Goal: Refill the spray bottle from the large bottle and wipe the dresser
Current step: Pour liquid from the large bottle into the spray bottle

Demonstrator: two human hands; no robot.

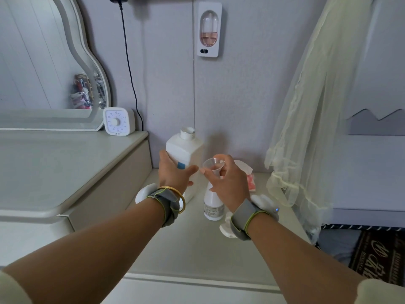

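1. I see the dresser (pixel 192 242), pale, its lower top running between a raised cabinet on the left and a sheer curtain (pixel 306 119) on the right.
2. The large bottle (pixel 185 150), white and uncapped, stands upright near the wall; my left hand (pixel 173 172) wraps its side, fingers curled around it, thumb out.
3. The spray bottle (pixel 213 201), head off, stands just right of it.
4. My right hand (pixel 228 183) pinches a clear funnel (pixel 213 165) seated in the spray bottle's neck.
5. A folded cloth (pixel 249 178) lies behind.
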